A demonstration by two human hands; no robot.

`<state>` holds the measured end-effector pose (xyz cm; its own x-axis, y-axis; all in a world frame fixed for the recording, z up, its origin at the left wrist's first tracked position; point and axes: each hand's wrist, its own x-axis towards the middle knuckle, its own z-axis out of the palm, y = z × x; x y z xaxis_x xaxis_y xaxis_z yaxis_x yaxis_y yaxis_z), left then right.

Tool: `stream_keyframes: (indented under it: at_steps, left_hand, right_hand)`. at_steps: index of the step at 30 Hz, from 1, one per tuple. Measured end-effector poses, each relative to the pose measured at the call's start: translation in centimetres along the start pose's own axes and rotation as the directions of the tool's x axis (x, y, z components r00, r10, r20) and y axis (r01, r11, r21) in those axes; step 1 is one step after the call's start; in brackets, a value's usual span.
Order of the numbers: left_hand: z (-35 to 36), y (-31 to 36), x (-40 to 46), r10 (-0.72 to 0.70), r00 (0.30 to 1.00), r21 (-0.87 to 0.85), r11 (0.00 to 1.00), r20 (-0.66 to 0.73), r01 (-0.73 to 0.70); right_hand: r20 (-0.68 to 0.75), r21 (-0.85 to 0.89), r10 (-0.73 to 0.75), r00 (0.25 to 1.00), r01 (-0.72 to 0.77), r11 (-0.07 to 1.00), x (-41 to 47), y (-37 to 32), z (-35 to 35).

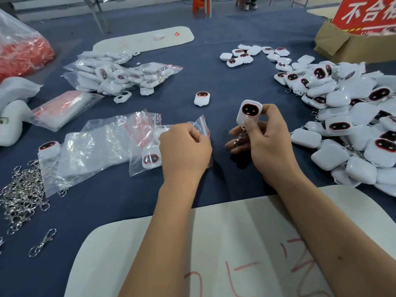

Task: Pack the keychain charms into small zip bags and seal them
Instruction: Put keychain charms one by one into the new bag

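Note:
My right hand (267,138) holds a white keychain charm (249,112) with a dark red-rimmed face upright above the blue cloth; its metal clasp (240,139) hangs by my fingers. My left hand (186,146) pinches the red-striped top of a small zip bag (201,127) that lies on the cloth. A bagged charm (151,158) lies just left of that hand. Loose zip bags (102,142) spread further left. One lone charm (202,98) rests beyond my hands.
A large heap of charms (351,116) fills the right side. Bagged charms (120,76) pile at the back left, beside a stack of unused bags (64,109). Metal clasps (21,194) lie at the near left. A white board (225,243) sits under my forearms. A cardboard box (342,43) stands far right.

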<state>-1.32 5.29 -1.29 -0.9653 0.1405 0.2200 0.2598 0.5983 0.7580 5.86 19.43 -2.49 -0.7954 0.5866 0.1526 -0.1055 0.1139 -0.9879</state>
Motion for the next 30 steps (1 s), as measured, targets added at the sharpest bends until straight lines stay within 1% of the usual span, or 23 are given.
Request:
stream_keyframes:
  at_steps: [4, 7, 10, 13, 15, 18, 19, 20, 22, 24, 26, 28, 30]
  left_hand:
    - [-0.1, 0.2, -0.2, 0.006, 1.0, 0.024, 1.0, 0.023, -0.007]
    - [0.1, 0.3, -0.3, 0.023, 0.998, 0.12, 0.992, 0.058, -0.03]
    - [0.2, 0.5, -0.2, 0.027, 0.997, 0.185, 0.982, 0.068, -0.04]
    - [0.0, 0.4, 0.2, 0.026, 0.996, 0.188, 0.981, 0.079, -0.041]
    - [-0.3, 0.3, 0.4, 0.008, 0.994, 0.125, 0.992, 0.106, -0.021]
    - [-0.6, 0.2, 0.5, 0.021, 0.971, -0.075, 0.997, 0.237, -0.004]
    - [-0.7, 0.2, 0.5, 0.036, 0.958, -0.137, 0.991, 0.283, 0.004]
    - [-0.8, 0.2, 0.5, 0.046, 0.945, -0.195, 0.981, 0.323, 0.019]
    - [-0.9, 0.0, 0.5, 0.046, 0.93, -0.282, 0.957, 0.365, 0.063]
    - [-0.7, 0.0, 0.4, 0.035, 0.938, -0.309, 0.948, 0.346, 0.079]
    - [-0.5, 0.1, 0.3, 0.007, 0.966, -0.298, 0.952, 0.259, 0.073]
    - [-0.6, 0.4, 0.4, -0.029, 0.987, -0.328, 0.941, 0.16, 0.081]
    - [-1.1, 0.6, 0.6, -0.007, 0.996, -0.373, 0.927, 0.093, 0.041]
  right_hand:
    - [0.044, -0.115, -0.038, 0.998, 0.042, 0.992, 0.0, 0.3, -0.1]
    - [0.05, -0.175, -0.068, 0.996, 0.076, 0.982, -0.1, 0.3, 0.0]
    - [0.064, -0.197, -0.076, 0.995, 0.087, 0.976, -0.4, 0.1, 0.2]
    - [0.062, -0.24, -0.093, 0.994, 0.106, 0.965, -0.3, 0.1, 0.0]
    - [0.08, -0.211, -0.091, 0.993, 0.106, 0.972, -0.3, -0.1, -0.1]
    - [0.211, 0.036, -0.123, 0.97, 0.118, 0.992, -0.6, -0.7, 0.2]
    - [0.265, 0.088, -0.138, 0.954, 0.119, 0.989, -0.8, -0.8, 0.3]
    - [0.306, 0.097, -0.15, 0.94, 0.126, 0.987, -1.0, -0.8, 0.4]
    - [0.328, 0.048, -0.167, 0.93, 0.16, 0.986, -1.0, -0.7, 0.7]
    - [0.313, 0.024, -0.165, 0.935, 0.166, 0.986, -1.0, -0.4, 0.8]
    - [0.296, 0.012, -0.138, 0.945, 0.141, 0.99, -0.8, -0.3, 0.7]
    - [0.3, -0.049, -0.094, 0.949, 0.114, 0.992, -0.7, -0.2, 0.6]
    - [0.33, -0.116, -0.072, 0.941, 0.116, 0.986, -0.7, -0.1, 0.5]
